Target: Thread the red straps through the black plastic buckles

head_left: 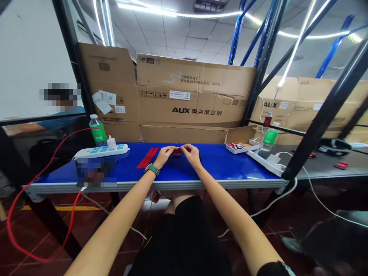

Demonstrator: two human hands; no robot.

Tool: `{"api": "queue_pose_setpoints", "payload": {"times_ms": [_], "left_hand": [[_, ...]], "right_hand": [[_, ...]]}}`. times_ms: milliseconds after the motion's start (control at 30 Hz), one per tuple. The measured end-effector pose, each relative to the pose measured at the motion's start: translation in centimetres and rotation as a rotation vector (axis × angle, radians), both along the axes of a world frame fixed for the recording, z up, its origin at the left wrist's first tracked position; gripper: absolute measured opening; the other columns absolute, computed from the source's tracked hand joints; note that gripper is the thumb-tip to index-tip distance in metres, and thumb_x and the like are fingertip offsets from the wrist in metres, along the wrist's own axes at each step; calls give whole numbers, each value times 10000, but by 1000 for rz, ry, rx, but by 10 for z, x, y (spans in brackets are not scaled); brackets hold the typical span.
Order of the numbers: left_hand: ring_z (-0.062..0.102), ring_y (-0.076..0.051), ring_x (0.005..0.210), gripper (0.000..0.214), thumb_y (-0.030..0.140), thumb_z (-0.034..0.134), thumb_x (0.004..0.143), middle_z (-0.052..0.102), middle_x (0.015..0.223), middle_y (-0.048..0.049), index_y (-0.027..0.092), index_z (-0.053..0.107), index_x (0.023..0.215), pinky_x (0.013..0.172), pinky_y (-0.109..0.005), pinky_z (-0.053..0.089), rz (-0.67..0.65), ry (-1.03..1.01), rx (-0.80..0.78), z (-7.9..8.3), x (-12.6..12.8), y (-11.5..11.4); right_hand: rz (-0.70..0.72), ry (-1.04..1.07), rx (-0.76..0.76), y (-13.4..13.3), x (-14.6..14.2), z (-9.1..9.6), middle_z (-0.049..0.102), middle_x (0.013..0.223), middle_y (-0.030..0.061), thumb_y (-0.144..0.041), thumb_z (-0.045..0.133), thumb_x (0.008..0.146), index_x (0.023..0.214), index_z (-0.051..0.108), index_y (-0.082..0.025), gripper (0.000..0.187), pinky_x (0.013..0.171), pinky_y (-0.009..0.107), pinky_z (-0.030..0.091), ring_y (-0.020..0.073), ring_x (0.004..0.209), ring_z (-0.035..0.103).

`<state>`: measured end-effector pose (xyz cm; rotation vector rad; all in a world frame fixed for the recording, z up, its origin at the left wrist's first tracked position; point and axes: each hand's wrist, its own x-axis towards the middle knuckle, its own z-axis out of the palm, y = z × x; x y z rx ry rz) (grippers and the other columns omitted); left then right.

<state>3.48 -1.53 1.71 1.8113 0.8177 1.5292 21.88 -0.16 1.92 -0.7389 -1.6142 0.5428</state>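
My left hand (pixel 163 155) and my right hand (pixel 190 152) meet over the blue table (pixel 224 165). Both are closed in a pinch on a small red and black object (pixel 176 152) held between them. The object is too small to name. A green-strapped watch (pixel 152 169) is on my left wrist. A flat stack of red strips (pixel 147 157) lies on the table just left of my left hand.
A white power strip (pixel 100 151) and a green-labelled bottle (pixel 97 130) stand at the left. A small cardboard tray (pixel 240 147) with little coloured pieces, another power strip (pixel 266 161) and a second bottle (pixel 270 138) are at the right. Cardboard boxes (pixel 189 96) wall the back. A person sits far left.
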Motion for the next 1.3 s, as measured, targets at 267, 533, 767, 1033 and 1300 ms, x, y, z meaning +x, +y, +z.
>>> {"api": "queue_pose_setpoints", "payload": {"times_ms": [267,533,767,1033,1300], "left_hand": [[734,-271,890,382,509,740,764,791,934,-115,150,779,888,861,-392,579,75,111,57,-5,-2,6],[674,-186,735,128,215,579,802,737,813,-49,181,700,827,735,-294,531,279,309,266,-1,0,-7],[632,-184,747,145,156,514,777,696,805,-36,192,643,833,728,-287,493,280,382,278,-1,-1,-4],[684,-190,748,145,210,523,854,717,866,-43,194,639,940,749,-303,528,282,273,193,-3,-4,0],[689,-212,814,216,370,694,833,726,947,-64,200,671,964,765,-316,552,232,304,244,2,2,-11]], "right_hand": [[165,193,-254,5,2,-2,711,683,38,-565,781,662,788,690,-186,410,687,342,605,201,633,692],[402,204,-528,-2,-2,-5,743,799,34,-546,824,687,895,678,-186,441,674,285,606,163,675,712],[442,182,-556,-8,-2,-1,743,781,33,-449,865,664,928,693,-179,415,659,274,594,154,647,695],[409,200,-495,-4,4,-2,744,830,29,-512,786,710,994,655,-189,449,640,251,533,160,693,705],[359,239,-465,2,3,-4,676,801,-17,-558,741,737,1038,547,-239,479,562,248,501,146,646,647]]}}
